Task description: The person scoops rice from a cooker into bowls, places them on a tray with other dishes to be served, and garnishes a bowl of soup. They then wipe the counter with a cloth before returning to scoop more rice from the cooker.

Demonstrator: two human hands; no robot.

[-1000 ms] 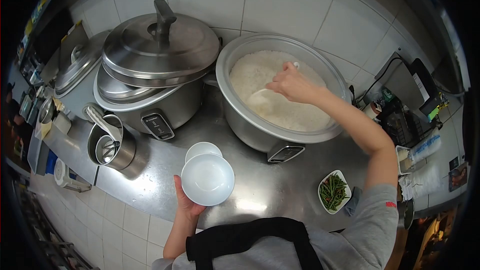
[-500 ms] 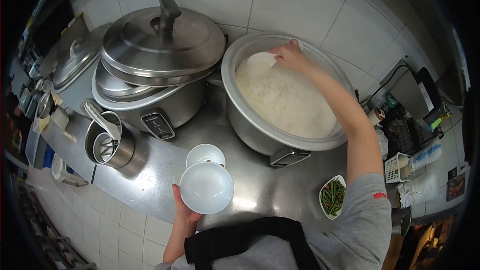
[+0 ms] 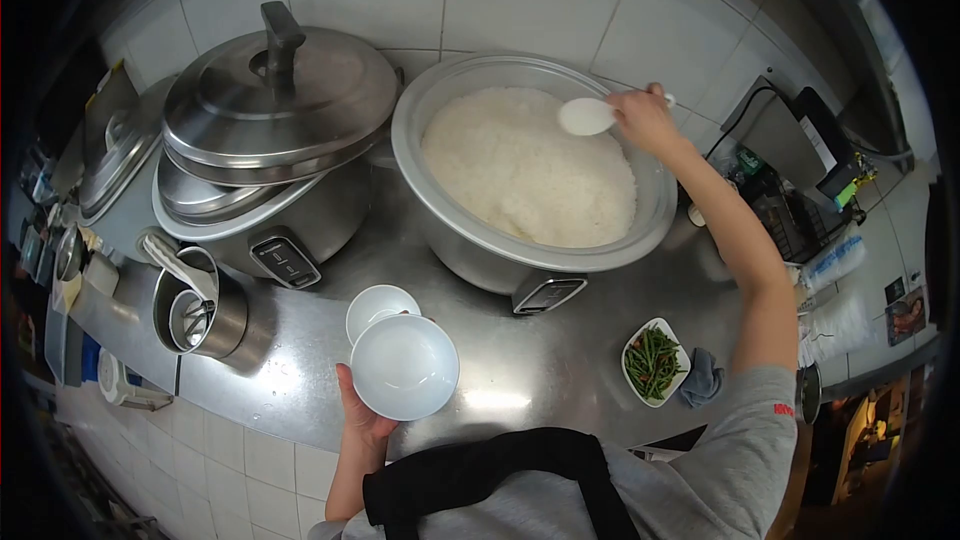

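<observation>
My left hand [image 3: 364,418] grips a white bowl [image 3: 405,368], with its empty inside facing up and my thumb along its left side. A second white bowl [image 3: 372,306] shows just behind it, partly covered by the first. Over the far right side of a large rice cooker [image 3: 470,258], my right hand [image 3: 640,120] is closed around the handle of a white rice paddle [image 3: 587,117]. White cooked rice [image 3: 525,175] fills much of the pot under the paddle, its surface dug lower at the near side.
Left of the pot stands another cooker with stacked metal lids [image 3: 275,105]. A steel container [image 3: 205,310] with a white-handled utensil is near the left edge. A bowl of green beans [image 3: 655,362] and a grey cloth [image 3: 702,378] lie on the steel counter [image 3: 545,360] at right.
My right hand has brought the paddle from the rice at the far left of the pot toward the right rim. The view has shifted; my left hand still holds the bowl.
</observation>
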